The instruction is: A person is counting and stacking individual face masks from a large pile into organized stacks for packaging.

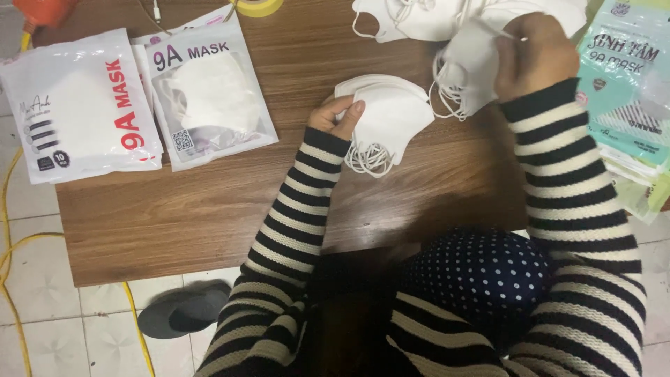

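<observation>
Resting on the wooden surface, the left hand pinches the edge of a small stack of white folded face masks, fingers closed on it, ear loops trailing below. The right hand is raised farther back, fingers clamped on a single white mask lifted from the loose heap of masks. Sealed white mask packets lie to the left; teal packets sit at the right edge.
</observation>
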